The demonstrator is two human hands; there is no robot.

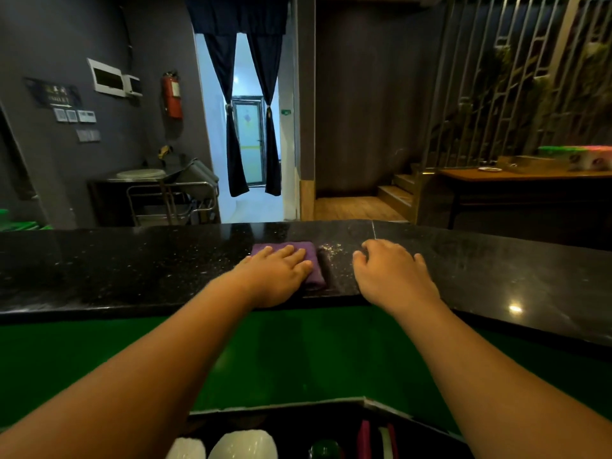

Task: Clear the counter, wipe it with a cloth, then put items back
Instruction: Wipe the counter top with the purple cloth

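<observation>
1. Left hand [278,268] lies flat with straight fingers, pressing the purple cloth [316,276], which it mostly covers, on the black counter [132,270] near the front edge.
2. Right hand [392,271] rests just beside the cloth, loosely curled and relaxed, fingertips hidden.
3. Objects at the bottom edge are cut off and unidentifiable.

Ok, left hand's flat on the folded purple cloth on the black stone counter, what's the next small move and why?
Probably slide the folded purple cloth rightward under the left hand, over the pale specks scattered on the black stone counter just beside it. The right hand rests beyond them.
</observation>
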